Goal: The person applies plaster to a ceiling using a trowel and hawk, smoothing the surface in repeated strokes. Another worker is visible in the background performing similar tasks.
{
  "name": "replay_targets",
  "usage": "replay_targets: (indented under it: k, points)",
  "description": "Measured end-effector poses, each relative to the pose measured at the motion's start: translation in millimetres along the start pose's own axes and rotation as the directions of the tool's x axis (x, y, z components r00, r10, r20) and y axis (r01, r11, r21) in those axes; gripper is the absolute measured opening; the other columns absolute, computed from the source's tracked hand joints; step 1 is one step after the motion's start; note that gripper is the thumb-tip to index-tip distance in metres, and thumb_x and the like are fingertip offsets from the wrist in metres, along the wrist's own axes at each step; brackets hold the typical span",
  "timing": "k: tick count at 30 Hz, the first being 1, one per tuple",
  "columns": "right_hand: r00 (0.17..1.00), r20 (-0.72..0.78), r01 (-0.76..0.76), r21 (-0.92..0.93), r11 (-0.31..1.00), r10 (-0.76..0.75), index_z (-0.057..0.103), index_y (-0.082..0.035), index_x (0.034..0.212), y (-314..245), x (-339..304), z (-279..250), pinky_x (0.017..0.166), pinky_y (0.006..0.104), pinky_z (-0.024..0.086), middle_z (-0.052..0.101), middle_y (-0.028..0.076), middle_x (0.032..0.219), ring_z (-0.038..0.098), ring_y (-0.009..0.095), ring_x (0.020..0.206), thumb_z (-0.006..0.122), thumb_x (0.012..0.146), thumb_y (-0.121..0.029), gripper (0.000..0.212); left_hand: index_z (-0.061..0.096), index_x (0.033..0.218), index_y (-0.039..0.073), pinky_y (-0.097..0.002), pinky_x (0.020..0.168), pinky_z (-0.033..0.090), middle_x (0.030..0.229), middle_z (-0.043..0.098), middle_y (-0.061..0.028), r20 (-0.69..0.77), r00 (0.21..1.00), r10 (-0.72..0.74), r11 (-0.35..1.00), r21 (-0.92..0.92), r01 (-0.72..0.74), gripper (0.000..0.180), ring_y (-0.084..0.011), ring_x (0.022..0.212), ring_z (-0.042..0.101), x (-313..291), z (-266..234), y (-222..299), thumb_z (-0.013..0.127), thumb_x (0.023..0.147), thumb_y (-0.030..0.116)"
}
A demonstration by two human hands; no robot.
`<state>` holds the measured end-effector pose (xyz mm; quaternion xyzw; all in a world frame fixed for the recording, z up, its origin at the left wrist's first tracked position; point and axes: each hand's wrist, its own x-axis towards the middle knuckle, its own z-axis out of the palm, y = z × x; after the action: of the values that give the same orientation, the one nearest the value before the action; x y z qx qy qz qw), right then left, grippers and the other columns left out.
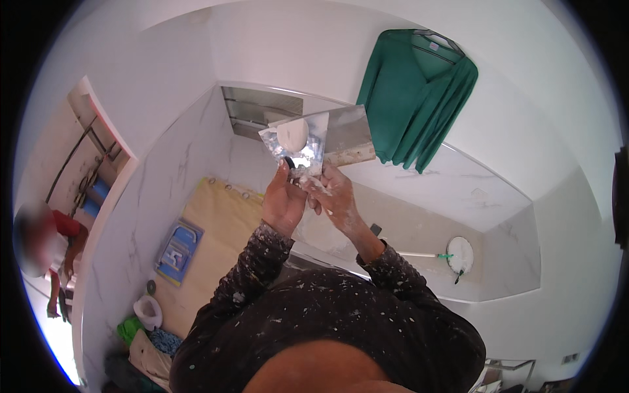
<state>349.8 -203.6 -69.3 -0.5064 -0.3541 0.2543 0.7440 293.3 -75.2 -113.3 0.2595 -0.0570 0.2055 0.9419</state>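
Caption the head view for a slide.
Left hand and white-smeared right hand at a shiny metal blade, a green top hanging beyond.

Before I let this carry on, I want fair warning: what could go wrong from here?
What looks like a white dollop sits on the shiny metal blade, so it might slide off if the blade tips.
The right hand has white-smeared fingers, which could make its grip slippery.
The green top hangs to the right of the blade in view and might get smeared, though depth is unclear.
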Motion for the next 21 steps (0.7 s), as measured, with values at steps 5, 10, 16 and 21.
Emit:
replay_targets:
  k: [5, 10, 16, 21]
  points:
    - [0.971, -0.233, -0.047, 0.004, 0.999, 0.047, 0.067, -0.004, 0.099, -9.5, -3.9, -9.5, 0.046, 0.0201, 0.036, 0.058, -0.005, 0.073, 0.048, 0.002, 0.058, 0.072, 0.09, -0.022, 0.021, 0.047, 0.134, 0.011, -0.0513, 0.105, 0.039, 0.121, 0.061, -0.0093, -0.047, 0.988, 0.149, 0.989, -0.002, -0.149, 0.043, -0.027, 0.117, 0.054, -14.3, 19.1, -13.7, 0.05, 0.1, 0.037]
    - [0.907, -0.344, 0.287, 0.079, 0.955, -0.244, 0.064, -0.006, 0.103, -61.5, -12.9, -50.5, 0.049, 0.021, 0.039, 0.056, -0.006, 0.079, 0.052, 0.004, 0.063, 0.067, 0.093, -0.024, 0.02, 0.044, 0.14, 0.004, -0.0522, 0.111, 0.033, 0.138, 0.05, -0.0093, -0.04, 0.963, 0.267, 0.924, 0.295, -0.244, 0.057, -0.0233, 0.122, 0.05, -46.5, -2.7, 7.8, 0.06, 0.094, 0.033]
    - [0.821, -0.347, 0.539, 0.212, 0.815, -0.453, 0.056, -0.005, 0.117, -159.2, -23.9, -111.8, 0.063, 0.0256, 0.057, 0.065, 0.004, 0.097, 0.064, 0.01, 0.076, 0.057, 0.099, -0.02, 0.024, 0.05, 0.136, 0.002, -0.0483, 0.101, 0.046, 0.135, 0.053, -0.009, -0.057, 0.92, 0.389, 0.851, 0.406, -0.334, 0.047, -0.0255, 0.118, 0.053, -47.1, -57.0, 37.9, 0.057, 0.091, 0.014]
    - [0.856, -0.238, 0.503, 0.185, 0.844, -0.459, 0.046, -0.003, 0.126, -187.3, -20.0, -135.1, 0.082, 0.0332, 0.061, 0.063, 0.005, 0.106, 0.064, 0.013, 0.093, 0.064, 0.094, -0.008, 0.037, 0.049, 0.135, 0.003, -0.0435, 0.1, 0.047, 0.13, 0.055, -0.0114, -0.061, 0.968, 0.244, 0.866, 0.463, -0.189, 0.047, -0.027, 0.115, 0.056, -26.5, -38.7, 35.4, 0.053, 0.095, 0.025]
